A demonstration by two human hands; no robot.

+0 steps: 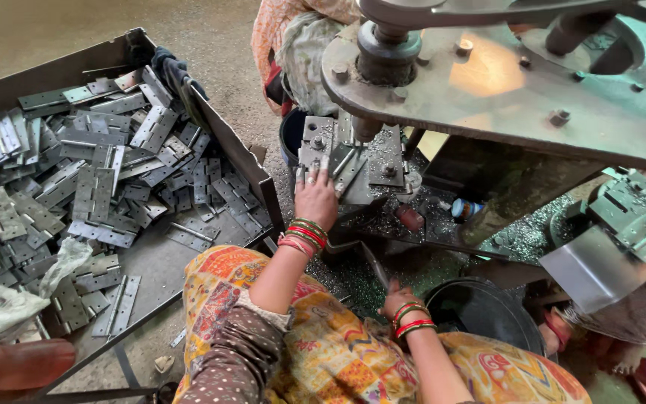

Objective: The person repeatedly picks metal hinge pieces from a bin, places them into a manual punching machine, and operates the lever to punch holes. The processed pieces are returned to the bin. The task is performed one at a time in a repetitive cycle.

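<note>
My left hand (315, 198) reaches forward to the die bed (383, 161) of a heavy press. Its fingertips hold a small grey hinge plate (314, 166) against the block, under the round ram (386, 45). Red and green bangles sit on both wrists. My right hand (400, 299) is lower, by my lap, with its fingers closed around the end of a thin metal lever (374, 265) that slants up to the machine. My lap is covered by orange patterned cloth.
A big sheet-metal tray (237, 150) on the left holds several loose grey hinges (99, 187) and a white rag (9, 299). A black bucket (480, 310) stands right of my right hand. Metal shavings (517, 232) lie under the press. A person in patterned cloth (293, 37) sits behind it.
</note>
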